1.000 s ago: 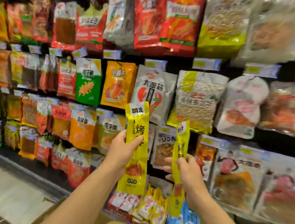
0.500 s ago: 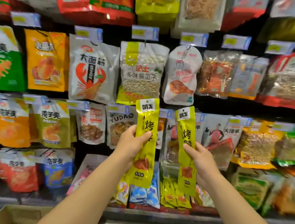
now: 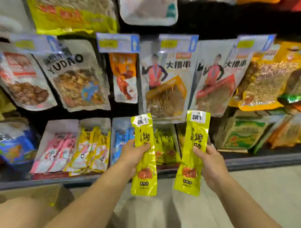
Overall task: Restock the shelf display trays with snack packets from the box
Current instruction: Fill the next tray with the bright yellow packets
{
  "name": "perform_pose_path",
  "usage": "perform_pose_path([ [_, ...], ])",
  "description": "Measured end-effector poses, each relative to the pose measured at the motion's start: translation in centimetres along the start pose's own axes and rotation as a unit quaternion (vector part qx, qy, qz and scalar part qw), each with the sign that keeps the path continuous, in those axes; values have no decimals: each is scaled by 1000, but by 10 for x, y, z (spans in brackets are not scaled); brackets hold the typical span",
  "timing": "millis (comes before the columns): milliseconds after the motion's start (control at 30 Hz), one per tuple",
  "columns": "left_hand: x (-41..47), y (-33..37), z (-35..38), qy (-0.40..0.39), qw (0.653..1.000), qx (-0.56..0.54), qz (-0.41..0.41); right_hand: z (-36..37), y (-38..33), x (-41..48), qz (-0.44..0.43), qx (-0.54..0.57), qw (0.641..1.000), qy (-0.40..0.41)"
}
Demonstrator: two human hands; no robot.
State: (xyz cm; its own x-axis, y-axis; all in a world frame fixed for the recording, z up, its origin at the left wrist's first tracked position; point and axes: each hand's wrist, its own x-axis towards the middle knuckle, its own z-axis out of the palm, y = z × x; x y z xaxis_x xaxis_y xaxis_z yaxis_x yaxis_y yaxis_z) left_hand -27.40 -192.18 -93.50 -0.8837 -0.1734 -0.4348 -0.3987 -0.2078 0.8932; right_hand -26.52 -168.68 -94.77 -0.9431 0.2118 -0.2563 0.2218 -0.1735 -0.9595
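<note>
My left hand (image 3: 131,156) grips a long yellow-green snack packet (image 3: 144,171) upright around its middle. A second, identical yellow-green packet (image 3: 192,160) is held the same way in my right hand (image 3: 209,162). Both packets hang in front of the bottom shelf, just before a display tray (image 3: 161,145) of matching yellow-green packets. To its left stand trays of blue packets (image 3: 121,140), yellow packets (image 3: 93,147) and pink packets (image 3: 57,149). A corner of the cardboard box (image 3: 22,195) shows at the lower left, behind my left forearm.
Large snack bags hang on pegs above, with price tags (image 3: 118,43) along the rails. Green boxed packs (image 3: 243,133) sit at the right of the bottom shelf. The shelf's metal front edge (image 3: 261,158) runs across, with pale floor (image 3: 265,203) below it.
The view has dropped and closed in on the bottom shelf. Both hands have lowered with their packets, from the middle peg rows down to the display trays.
</note>
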Motion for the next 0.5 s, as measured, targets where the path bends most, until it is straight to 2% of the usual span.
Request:
perform_pose_path([
  [200, 59, -54, 28, -1, 995, 49, -89, -28, 55, 47, 69, 10, 996, 55],
  [300, 104, -80, 39, 2, 992, 91, -85, -35, 71, 69, 88, 11, 994, 70],
  [367, 168, -123, 41, 12, 987, 138, -77, -39, 79, 83, 98, 14, 992, 76],
  [500, 177, -86, 78, -3, 965, 254, -59, -44, 91, 110, 103, 17, 991, 82],
])
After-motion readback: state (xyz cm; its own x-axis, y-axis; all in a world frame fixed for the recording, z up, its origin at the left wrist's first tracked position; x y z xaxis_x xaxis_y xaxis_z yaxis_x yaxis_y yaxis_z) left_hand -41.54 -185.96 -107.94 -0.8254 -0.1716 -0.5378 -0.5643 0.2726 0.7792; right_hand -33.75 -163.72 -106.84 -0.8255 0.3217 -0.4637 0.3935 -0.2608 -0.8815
